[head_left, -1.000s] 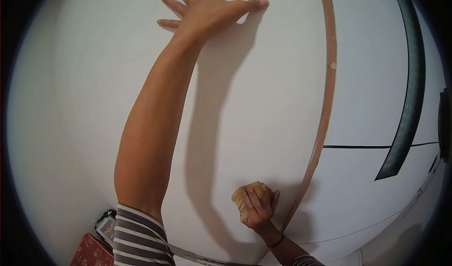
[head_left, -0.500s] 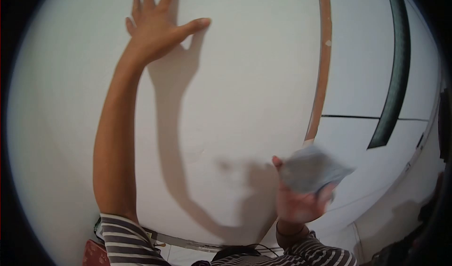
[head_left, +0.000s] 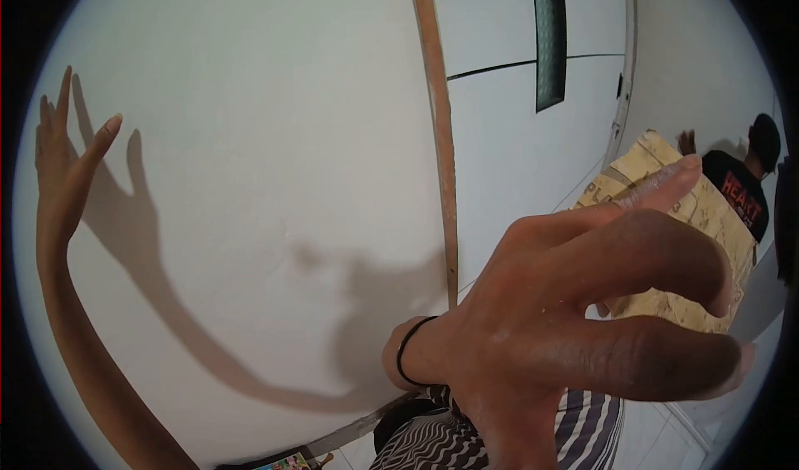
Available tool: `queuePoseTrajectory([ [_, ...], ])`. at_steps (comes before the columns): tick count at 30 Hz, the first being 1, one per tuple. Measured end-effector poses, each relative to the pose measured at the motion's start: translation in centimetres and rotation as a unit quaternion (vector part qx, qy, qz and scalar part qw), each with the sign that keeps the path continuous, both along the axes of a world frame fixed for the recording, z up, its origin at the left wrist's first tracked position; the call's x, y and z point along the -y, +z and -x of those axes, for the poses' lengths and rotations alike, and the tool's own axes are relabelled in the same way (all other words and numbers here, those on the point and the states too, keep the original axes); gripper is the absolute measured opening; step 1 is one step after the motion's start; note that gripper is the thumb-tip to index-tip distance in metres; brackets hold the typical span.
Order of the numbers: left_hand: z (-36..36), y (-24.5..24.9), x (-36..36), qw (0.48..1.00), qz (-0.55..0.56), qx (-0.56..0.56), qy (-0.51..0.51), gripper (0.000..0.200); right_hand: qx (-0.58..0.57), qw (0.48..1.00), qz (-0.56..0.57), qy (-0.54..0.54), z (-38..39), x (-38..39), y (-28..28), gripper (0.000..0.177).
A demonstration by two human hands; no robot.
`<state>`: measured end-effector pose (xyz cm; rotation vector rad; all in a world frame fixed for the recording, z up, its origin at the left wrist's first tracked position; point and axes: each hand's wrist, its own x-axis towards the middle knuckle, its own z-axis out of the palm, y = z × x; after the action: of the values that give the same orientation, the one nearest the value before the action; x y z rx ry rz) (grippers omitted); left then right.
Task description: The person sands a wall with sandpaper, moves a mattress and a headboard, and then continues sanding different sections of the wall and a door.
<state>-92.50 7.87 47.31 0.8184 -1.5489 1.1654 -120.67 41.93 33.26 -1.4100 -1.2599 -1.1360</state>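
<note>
My left hand [head_left: 66, 166] is raised at the far left against a pale wall [head_left: 275, 137], its fingers stretched out and holding nothing. Close to the camera, my right hand [head_left: 533, 320] shows its back and has a dark band round the wrist. A piece of sandpaper [head_left: 709, 210] is held in its fingers, with the yellow-brown printed backing facing me. Part of the sheet is hidden behind the bent fingers. Pale dust marks show on the skin of one finger.
A wooden strip [head_left: 436, 112] edges the wall beside a white door [head_left: 499, 112] with a dark glass panel [head_left: 548, 45]. At the right, another person [head_left: 736, 188] in a dark cap and black shirt has a hand raised near a wall. A colourful object [head_left: 287, 462] lies low at the bottom.
My view has turned right, bringing the other person into sight. My right hand has come nearer and rolled over, so the sandpaper's printed back shows instead of its grey side.
</note>
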Motion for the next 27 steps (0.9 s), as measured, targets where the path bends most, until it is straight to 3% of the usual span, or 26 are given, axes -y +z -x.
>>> queuePoseTrajectory([
  [4,-1.8,-0.7,0.4,1.0,0.009,-0.004,-0.014,0.104,0.001,1.0,-0.007,0.015,-1.3,0.7,-0.8,0.043],
  [5,1.6,-0.2,1.6,0.999,-0.004,-0.009,-0.038,0.105,0.009,1.0,-0.011,0.013,-0.1,2.2,-0.8,0.042],
  [8,2.3,-0.3,0.7,0.997,-0.063,-0.013,-0.047,0.105,0.045,0.998,-0.039,0.025,1.0,3.6,-1.9,0.04],
  [10,2.5,-0.2,2.1,0.997,-0.033,-0.004,-0.065,0.102,0.103,0.992,-0.078,0.011,2.1,5.7,-3.4,0.039],
  [12,2.8,-0.8,3.7,0.995,0.014,-0.001,-0.096,0.098,0.221,0.95,-0.155,-0.155,3.5,7.4,-5.6,0.038],
  [13,3.4,-1.3,4.2,0.993,0.049,-0.003,-0.11,0.092,0.266,0.9,-0.216,-0.269,4.0,8.2,-6.7,0.038],
  [14,4.0,-1.8,4.1,0.992,0.063,0.0,-0.106,0.091,0.303,0.798,-0.291,-0.432,4.7,8.4,-8.2,0.038],
  [16,5.6,-3.3,3.8,0.991,0.091,0.005,-0.1,0.088,0.378,0.668,-0.335,-0.547,6.4,10.4,-12.2,0.04],
  [18,7.0,-4.6,3.7,0.987,0.109,-0.007,-0.115,0.081,0.45,0.373,-0.371,-0.722,6.8,13.7,-15.1,0.042],
  [21,8.1,-5.6,3.7,0.979,0.142,-0.01,-0.144,0.07,0.236,0.137,-0.275,-0.922,6.7,17.3,-18.3,0.043],
  [23,7.7,-5.8,3.3,0.978,0.145,-0.014,-0.15,0.068,0.173,0.097,-0.187,-0.962,4.6,19.2,-17.0,0.044],
  [27,5.4,-5.9,2.0,0.979,0.143,-0.01,-0.143,0.063,0.14,0.072,-0.143,-0.977,3.7,24.3,-16.5,0.05],
])
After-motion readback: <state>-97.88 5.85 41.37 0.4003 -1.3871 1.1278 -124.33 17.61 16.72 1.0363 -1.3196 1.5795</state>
